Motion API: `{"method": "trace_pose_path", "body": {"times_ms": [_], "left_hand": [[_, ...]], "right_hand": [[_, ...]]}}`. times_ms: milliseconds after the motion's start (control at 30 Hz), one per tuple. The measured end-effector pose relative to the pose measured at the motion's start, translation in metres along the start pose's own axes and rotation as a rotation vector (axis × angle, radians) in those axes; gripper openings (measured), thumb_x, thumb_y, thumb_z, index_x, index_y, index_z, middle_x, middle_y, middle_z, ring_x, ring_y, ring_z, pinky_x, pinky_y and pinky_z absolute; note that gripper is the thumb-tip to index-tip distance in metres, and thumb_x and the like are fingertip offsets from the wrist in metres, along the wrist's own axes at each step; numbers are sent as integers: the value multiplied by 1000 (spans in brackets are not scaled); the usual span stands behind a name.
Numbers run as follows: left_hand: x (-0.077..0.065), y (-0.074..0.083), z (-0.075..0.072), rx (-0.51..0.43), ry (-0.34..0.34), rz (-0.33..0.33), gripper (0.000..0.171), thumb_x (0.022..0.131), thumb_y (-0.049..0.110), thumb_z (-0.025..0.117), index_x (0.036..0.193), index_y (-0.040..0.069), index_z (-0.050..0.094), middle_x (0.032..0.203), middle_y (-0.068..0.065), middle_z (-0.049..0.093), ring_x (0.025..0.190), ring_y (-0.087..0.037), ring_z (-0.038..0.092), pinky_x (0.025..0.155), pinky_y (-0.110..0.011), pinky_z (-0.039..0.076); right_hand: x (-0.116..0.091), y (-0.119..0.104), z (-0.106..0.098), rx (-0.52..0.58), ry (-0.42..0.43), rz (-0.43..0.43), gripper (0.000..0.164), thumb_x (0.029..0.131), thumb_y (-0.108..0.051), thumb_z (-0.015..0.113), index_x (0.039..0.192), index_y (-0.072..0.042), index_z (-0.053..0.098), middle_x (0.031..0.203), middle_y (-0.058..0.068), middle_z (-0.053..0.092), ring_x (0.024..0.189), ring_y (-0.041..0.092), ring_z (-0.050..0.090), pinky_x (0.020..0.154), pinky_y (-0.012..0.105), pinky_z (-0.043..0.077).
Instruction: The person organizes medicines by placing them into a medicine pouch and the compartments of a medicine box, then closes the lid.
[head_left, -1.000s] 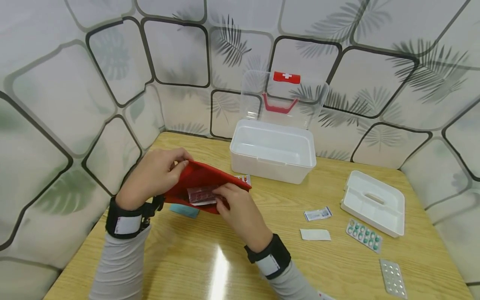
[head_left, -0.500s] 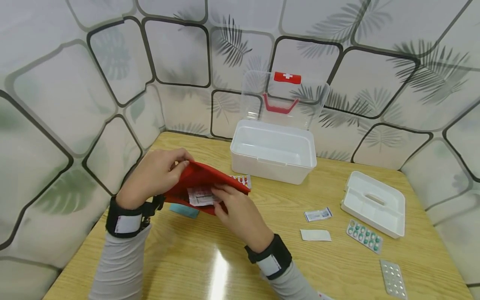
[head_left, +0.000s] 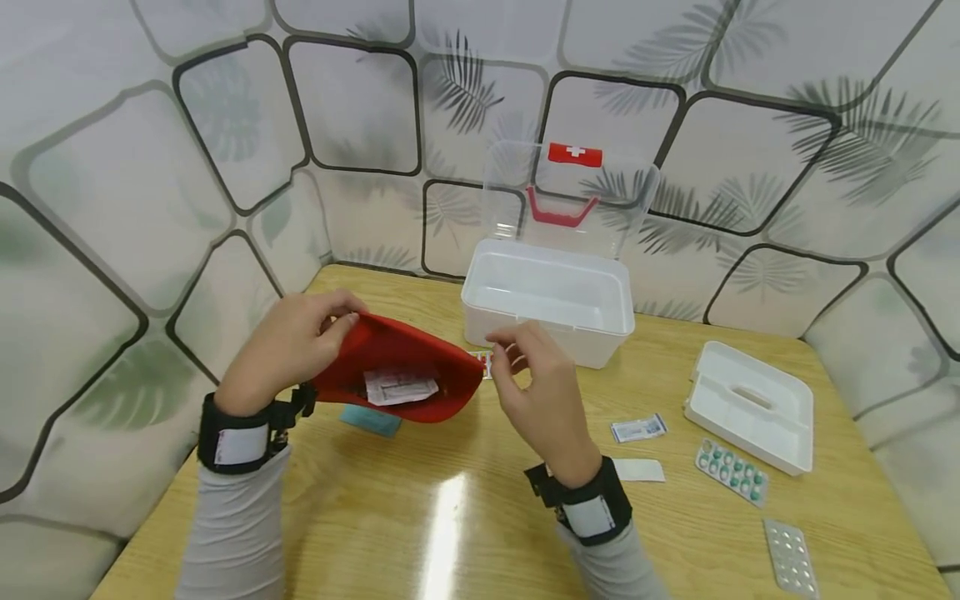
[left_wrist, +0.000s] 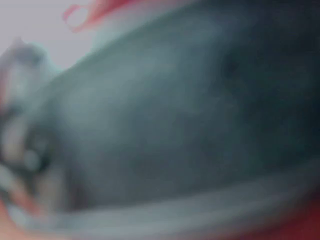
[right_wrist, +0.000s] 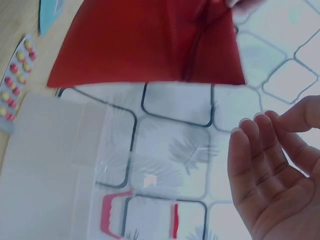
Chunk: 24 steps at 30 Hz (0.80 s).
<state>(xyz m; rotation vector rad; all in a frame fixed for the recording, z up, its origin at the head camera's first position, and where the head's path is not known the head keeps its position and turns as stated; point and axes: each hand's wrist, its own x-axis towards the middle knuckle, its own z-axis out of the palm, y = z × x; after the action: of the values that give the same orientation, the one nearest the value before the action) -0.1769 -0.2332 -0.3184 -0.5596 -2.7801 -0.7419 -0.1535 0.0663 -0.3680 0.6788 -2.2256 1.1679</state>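
Observation:
My left hand (head_left: 288, 350) pinches the upper left corner of a red zip pouch (head_left: 405, 343), which gapes open toward me above the table. White printed packets (head_left: 401, 387) lie inside it. Right of the pouch, my right hand (head_left: 542, 392) is raised with nothing in it. In the right wrist view its fingers are loosely bent, the thumb close to the index fingertip. Behind the pouch's right end shows part of a blister pack (right_wrist: 16, 82) of red and yellow capsules. A teal packet (head_left: 371, 419) lies under the pouch. The left wrist view is mostly a blurred dark surface.
At the back stands a white first-aid box (head_left: 543, 329), its clear lid raised. To the right are a white tray (head_left: 750, 400), a small blue-and-white packet (head_left: 638, 428), a white strip (head_left: 639, 470), a green capsule blister pack (head_left: 731, 472) and a silver blister pack (head_left: 791, 557).
My right hand has come out of the pouch and moved right, leaving the white packets inside. My left hand and the pouch have shifted slightly left.

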Motion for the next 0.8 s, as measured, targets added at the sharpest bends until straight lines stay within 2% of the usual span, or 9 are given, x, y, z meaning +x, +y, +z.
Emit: {"method": "trace_pose_path", "body": {"times_ms": [67, 133, 267, 333, 467, 533, 700, 800], "left_hand": [[-2, -4, -3, -3, 27, 1, 19, 101, 11, 57, 112, 11, 73, 57, 2, 43, 54, -15, 40, 54, -33, 34], [-3, -8, -5, -11, 62, 2, 19, 101, 10, 56, 111, 11, 73, 62, 0, 55, 55, -16, 45, 55, -32, 36], [-6, -17, -11, -19, 139, -33, 24, 100, 8, 54, 111, 16, 74, 88, -7, 74, 63, -18, 55, 55, -33, 38], [-8, -21, -14, -32, 166, -70, 27, 100, 8, 52, 112, 18, 75, 94, -10, 76, 62, -20, 55, 52, -32, 37], [-12, -28, -20, -73, 210, -155, 32, 100, 10, 49, 116, 21, 75, 94, -10, 75, 59, -20, 53, 48, -32, 34], [-14, -30, -22, -90, 231, -188, 32, 101, 12, 49, 119, 22, 74, 96, -11, 75, 65, -21, 59, 48, -31, 37], [-14, -29, -23, -138, 279, -225, 32, 102, 14, 48, 122, 21, 72, 104, -15, 75, 83, -30, 72, 55, -28, 46], [-14, -28, -22, -151, 298, -230, 32, 102, 15, 48, 122, 22, 72, 100, -14, 75, 77, -26, 71, 54, -28, 45]], "right_hand": [[2, 9, -2, -25, 25, 15, 15, 95, -4, 61, 105, -9, 71, 95, 2, 68, 79, 11, 62, 68, 30, 57], [3, 18, -2, -48, 42, 37, 15, 94, -3, 62, 104, -8, 71, 93, 4, 68, 78, 12, 61, 67, 31, 57], [3, 34, 3, -106, 26, 114, 13, 94, -5, 62, 103, -7, 72, 92, 5, 68, 77, 17, 63, 66, 36, 57], [2, 43, 9, -149, -25, 173, 13, 95, -8, 63, 104, -7, 72, 95, 6, 69, 78, 20, 65, 67, 37, 57], [-1, 63, 23, -217, -144, 299, 16, 95, -15, 64, 106, -8, 73, 102, 6, 72, 86, 25, 69, 70, 37, 55], [-3, 70, 28, -227, -179, 350, 17, 96, -17, 64, 107, -8, 73, 104, 7, 72, 88, 26, 69, 71, 37, 54], [-4, 81, 37, -291, -222, 443, 20, 93, -17, 66, 110, -8, 72, 102, 9, 73, 88, 26, 69, 69, 38, 54], [-3, 89, 45, -339, -272, 502, 23, 91, -18, 67, 112, -9, 72, 103, 9, 73, 88, 25, 68, 67, 39, 53]]}}
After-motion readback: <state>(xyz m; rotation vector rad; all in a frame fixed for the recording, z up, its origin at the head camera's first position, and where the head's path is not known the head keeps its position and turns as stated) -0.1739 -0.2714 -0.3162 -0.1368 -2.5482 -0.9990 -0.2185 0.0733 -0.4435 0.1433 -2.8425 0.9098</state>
